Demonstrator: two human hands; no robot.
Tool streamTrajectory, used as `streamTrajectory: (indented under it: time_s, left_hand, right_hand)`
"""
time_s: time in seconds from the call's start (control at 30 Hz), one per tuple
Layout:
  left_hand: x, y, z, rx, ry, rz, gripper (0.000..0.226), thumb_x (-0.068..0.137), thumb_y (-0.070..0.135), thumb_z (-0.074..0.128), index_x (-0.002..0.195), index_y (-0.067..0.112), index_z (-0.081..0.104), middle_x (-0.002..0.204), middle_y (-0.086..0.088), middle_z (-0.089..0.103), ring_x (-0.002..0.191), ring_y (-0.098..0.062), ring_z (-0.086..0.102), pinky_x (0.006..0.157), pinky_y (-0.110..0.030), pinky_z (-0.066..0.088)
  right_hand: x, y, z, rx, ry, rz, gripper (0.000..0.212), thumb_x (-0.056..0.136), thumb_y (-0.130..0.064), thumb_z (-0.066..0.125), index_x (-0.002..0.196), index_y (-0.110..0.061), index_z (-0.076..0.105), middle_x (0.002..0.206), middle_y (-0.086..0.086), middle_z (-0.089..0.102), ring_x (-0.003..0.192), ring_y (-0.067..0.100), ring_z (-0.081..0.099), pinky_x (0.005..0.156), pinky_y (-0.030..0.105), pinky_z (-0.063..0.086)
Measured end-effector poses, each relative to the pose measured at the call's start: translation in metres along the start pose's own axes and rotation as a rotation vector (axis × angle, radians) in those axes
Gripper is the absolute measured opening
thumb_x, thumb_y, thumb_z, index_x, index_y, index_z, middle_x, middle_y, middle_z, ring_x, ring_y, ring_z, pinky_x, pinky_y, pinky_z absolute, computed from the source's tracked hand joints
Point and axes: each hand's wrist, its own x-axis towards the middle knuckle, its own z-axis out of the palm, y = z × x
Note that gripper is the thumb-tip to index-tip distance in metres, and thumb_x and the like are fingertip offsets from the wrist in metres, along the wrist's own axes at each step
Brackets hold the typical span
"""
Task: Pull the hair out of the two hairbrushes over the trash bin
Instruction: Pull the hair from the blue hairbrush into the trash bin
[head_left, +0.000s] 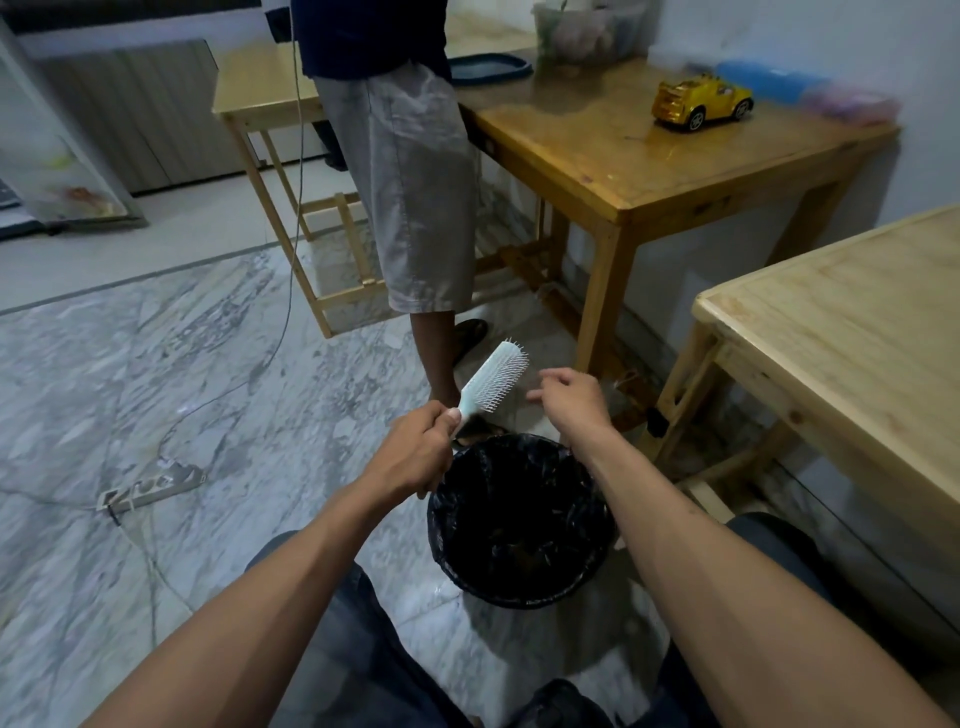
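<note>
My left hand (415, 457) grips the handle of a pale blue hairbrush (493, 382), whose white bristles face right and whose head points up and away. Just right of the bristles, my right hand (569, 397) hovers with its fingers loosely curled and apart from the brush; I see nothing in it. Both hands are above the far rim of a round trash bin (519, 519) lined with a black bag, standing on the floor between my knees. A second hairbrush is not in view.
A person (405, 182) in grey shorts stands just beyond the bin. Behind them is a wooden table (649, 171) with a yellow toy car (698, 101). A lighter wooden table (857, 353) is at the right. A power strip (150, 488) and cable lie on the marble floor at left.
</note>
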Motion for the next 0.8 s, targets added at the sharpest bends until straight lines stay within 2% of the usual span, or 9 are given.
streamTrajectory:
  time_s: [0.07, 0.13, 0.2, 0.27, 0.37, 0.43, 0.5, 0.6, 0.8]
  left_hand:
    - [0.000, -0.002, -0.002, -0.036, -0.008, 0.002, 0.033, 0.106, 0.031, 0.042, 0.094, 0.004, 0.057, 0.069, -0.017, 0.062, 0.039, -0.022, 0.051, 0.036, -0.027, 0.039]
    - [-0.002, -0.002, -0.003, -0.077, -0.035, 0.013, 0.033, 0.106, 0.031, 0.043, 0.095, 0.003, 0.057, 0.067, -0.017, 0.062, 0.038, -0.023, 0.050, 0.036, -0.027, 0.039]
    - [-0.003, -0.001, -0.005, -0.106, -0.062, 0.027, 0.034, 0.105, 0.031, 0.044, 0.095, 0.002, 0.058, 0.066, -0.017, 0.062, 0.036, -0.023, 0.049, 0.036, -0.028, 0.038]
    - [-0.005, 0.000, -0.007, -0.110, -0.079, 0.039, 0.033, 0.105, 0.031, 0.044, 0.094, 0.003, 0.059, 0.066, -0.017, 0.061, 0.035, -0.021, 0.049, 0.037, -0.028, 0.038]
    - [-0.004, -0.002, -0.013, -0.021, -0.030, 0.050, 0.031, 0.105, 0.033, 0.043, 0.090, 0.011, 0.058, 0.066, -0.013, 0.062, 0.038, -0.020, 0.050, 0.039, -0.029, 0.039]
    - [-0.001, -0.009, -0.016, 0.089, 0.071, 0.037, 0.030, 0.105, 0.035, 0.042, 0.091, 0.013, 0.057, 0.070, -0.011, 0.062, 0.046, -0.021, 0.051, 0.042, -0.032, 0.041]
    - [0.002, -0.018, -0.019, 0.212, 0.155, 0.014, 0.030, 0.105, 0.037, 0.041, 0.093, 0.014, 0.056, 0.077, -0.010, 0.063, 0.057, -0.024, 0.054, 0.054, -0.041, 0.047]
    - [0.001, -0.030, -0.019, 0.444, 0.237, -0.013, 0.031, 0.105, 0.039, 0.038, 0.097, 0.013, 0.052, 0.082, -0.010, 0.063, 0.072, -0.030, 0.059, 0.066, -0.046, 0.050]
    - [-0.004, -0.037, -0.012, 0.704, 0.326, 0.023, 0.027, 0.105, 0.036, 0.037, 0.104, 0.011, 0.048, 0.084, -0.010, 0.066, 0.065, -0.033, 0.059, 0.056, -0.040, 0.045]
  right_hand:
    - [-0.001, 0.003, -0.001, -0.176, -0.122, -0.048, 0.059, 0.082, -0.014, 0.058, 0.140, -0.026, 0.058, 0.132, -0.002, 0.066, 0.112, 0.020, 0.060, 0.080, 0.028, 0.048]
    - [-0.002, 0.010, 0.005, -0.152, -0.311, -0.067, 0.082, 0.072, -0.009, 0.068, 0.149, -0.028, 0.047, 0.142, 0.004, 0.057, 0.111, 0.025, 0.065, 0.081, 0.035, 0.058]
    - [-0.004, 0.016, 0.012, 0.000, -0.501, -0.038, 0.070, 0.076, -0.001, 0.073, 0.141, -0.018, 0.053, 0.133, 0.005, 0.066, 0.102, 0.024, 0.071, 0.072, 0.031, 0.060]
    - [-0.010, 0.017, 0.017, 0.088, -0.575, -0.046, 0.038, 0.086, -0.003, 0.073, 0.123, -0.009, 0.067, 0.110, 0.005, 0.077, 0.088, 0.018, 0.075, 0.067, 0.026, 0.058]
    - [-0.015, 0.016, 0.020, 0.207, -0.508, -0.079, 0.009, 0.094, -0.010, 0.070, 0.101, -0.006, 0.075, 0.082, 0.007, 0.075, 0.066, 0.011, 0.066, 0.059, 0.019, 0.054]
    - [-0.014, 0.014, 0.018, 0.270, -0.419, -0.078, 0.007, 0.095, -0.009, 0.070, 0.093, -0.008, 0.077, 0.073, 0.004, 0.073, 0.061, 0.011, 0.062, 0.056, 0.018, 0.053]
    - [-0.014, 0.010, 0.011, 0.374, -0.360, -0.085, 0.009, 0.095, -0.006, 0.068, 0.091, -0.007, 0.076, 0.067, 0.003, 0.071, 0.059, 0.012, 0.059, 0.054, 0.018, 0.052]
    - [-0.012, 0.003, 0.001, 0.530, -0.286, -0.084, 0.006, 0.093, -0.006, 0.070, 0.091, -0.006, 0.076, 0.065, 0.003, 0.073, 0.058, 0.011, 0.061, 0.054, 0.017, 0.053]
    - [-0.010, 0.005, -0.009, 0.655, -0.220, -0.051, 0.012, 0.093, -0.007, 0.069, 0.101, -0.003, 0.076, 0.071, 0.005, 0.073, 0.060, 0.009, 0.063, 0.058, 0.018, 0.055]
